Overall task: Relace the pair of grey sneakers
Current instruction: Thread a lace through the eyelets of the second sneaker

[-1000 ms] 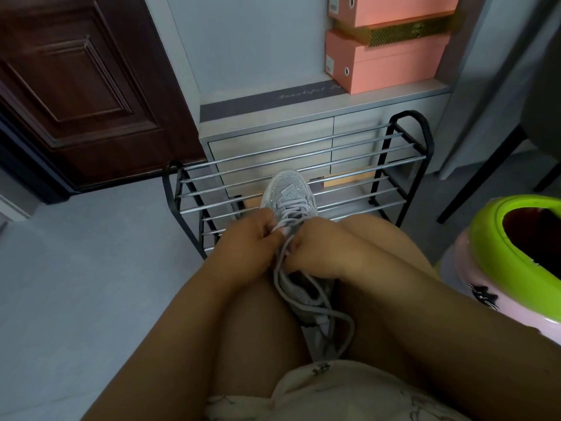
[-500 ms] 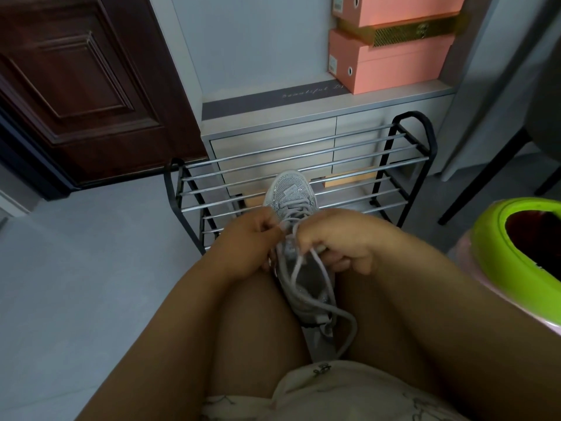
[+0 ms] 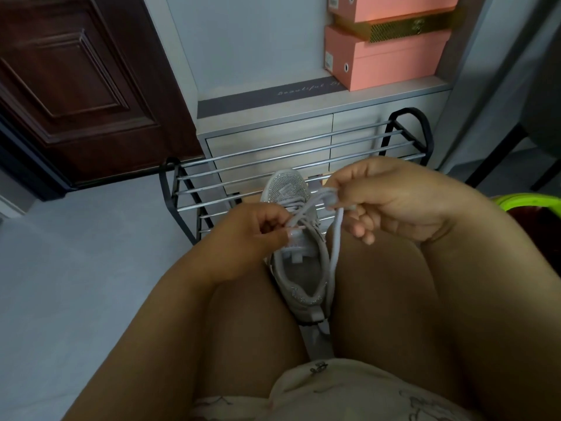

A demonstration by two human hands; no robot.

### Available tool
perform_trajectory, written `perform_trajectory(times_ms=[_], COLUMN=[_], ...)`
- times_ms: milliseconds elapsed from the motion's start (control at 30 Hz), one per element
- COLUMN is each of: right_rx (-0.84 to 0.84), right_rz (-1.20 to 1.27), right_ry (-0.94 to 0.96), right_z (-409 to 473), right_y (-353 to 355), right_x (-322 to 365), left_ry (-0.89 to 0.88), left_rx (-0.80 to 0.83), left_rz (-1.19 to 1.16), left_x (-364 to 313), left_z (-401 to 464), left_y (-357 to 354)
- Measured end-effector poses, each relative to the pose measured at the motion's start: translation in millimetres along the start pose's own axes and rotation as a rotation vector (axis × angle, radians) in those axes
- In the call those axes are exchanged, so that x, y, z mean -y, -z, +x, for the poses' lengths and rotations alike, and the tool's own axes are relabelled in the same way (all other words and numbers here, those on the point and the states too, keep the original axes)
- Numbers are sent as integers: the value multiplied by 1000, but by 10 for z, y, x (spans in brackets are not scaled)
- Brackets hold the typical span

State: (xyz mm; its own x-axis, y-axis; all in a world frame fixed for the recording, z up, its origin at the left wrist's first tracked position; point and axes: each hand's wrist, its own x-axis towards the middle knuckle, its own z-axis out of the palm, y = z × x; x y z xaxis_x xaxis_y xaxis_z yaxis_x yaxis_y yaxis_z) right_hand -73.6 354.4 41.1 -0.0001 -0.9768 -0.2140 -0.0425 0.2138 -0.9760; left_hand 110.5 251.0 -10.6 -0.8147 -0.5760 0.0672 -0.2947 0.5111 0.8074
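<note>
grey floor (image 3: 76, 284), metal shoe rack (image 3: 303, 165), dark wooden door (image 3: 85, 86)

grey sneaker (image 3: 299, 253) half laced, wedged between the knees

the sneaker sat upright with its toe pointing away and its opening facing up, glittery mesh over the toe. its pale grey lace (image 3: 334, 238) ran slack from the upper eyelets, one strand looping down past the heel.

Sneaker (image 3: 299, 268) sole between the thighs — green-rimmed bin (image 3: 540, 202) mostly off-frame.
</note>
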Motion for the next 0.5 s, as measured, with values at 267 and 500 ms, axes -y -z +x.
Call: perform_trajectory(times_ms=[267,500], right_rx=[-92,-75], right_rz=[610,377], right_ry=[61,14], right_z=[160,314], right_y=[-81,-116], right_x=[-123,-393], left_ry=[113,185], left_rx=[-103,-3], left_rz=[-70,54], left_x=[61,124], left_z=[-57,-105], left_y=[-37,-34])
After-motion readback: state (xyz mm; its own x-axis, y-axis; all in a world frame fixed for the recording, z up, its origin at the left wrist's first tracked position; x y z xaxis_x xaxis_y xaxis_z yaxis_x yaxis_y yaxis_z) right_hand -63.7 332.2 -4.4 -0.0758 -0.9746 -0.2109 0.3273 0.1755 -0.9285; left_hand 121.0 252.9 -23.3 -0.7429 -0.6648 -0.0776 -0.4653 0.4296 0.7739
